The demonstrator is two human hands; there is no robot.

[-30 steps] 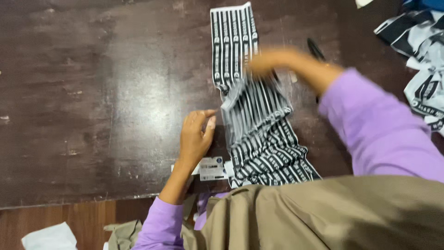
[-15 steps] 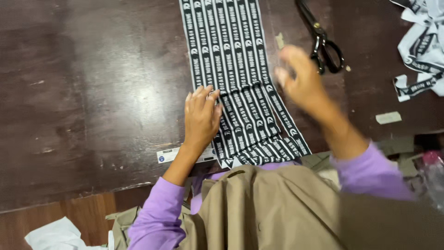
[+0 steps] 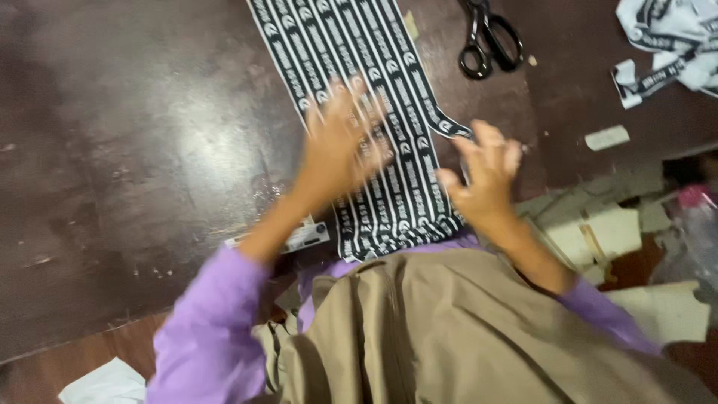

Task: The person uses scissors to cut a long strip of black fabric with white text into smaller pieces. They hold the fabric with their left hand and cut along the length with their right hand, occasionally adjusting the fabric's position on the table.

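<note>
On the dark bench (image 3: pixel 134 150), the left hand (image 3: pixel 340 142) lies blurred, fingers spread wide, flat over the black-and-white striped fabric strip (image 3: pixel 351 67), which runs from the top edge down to the person's lap. The right hand (image 3: pixel 486 176) sits at the strip's right edge, fingers loosely open, holding nothing. Black scissors (image 3: pixel 488 37) lie beyond, well apart.

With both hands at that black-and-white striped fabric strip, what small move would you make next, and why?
Probably press the left hand flat on the black-and-white striped fabric strip and smooth it: that hand is blurred over it, while the right hand sits at its right edge, fingers spread.
</note>
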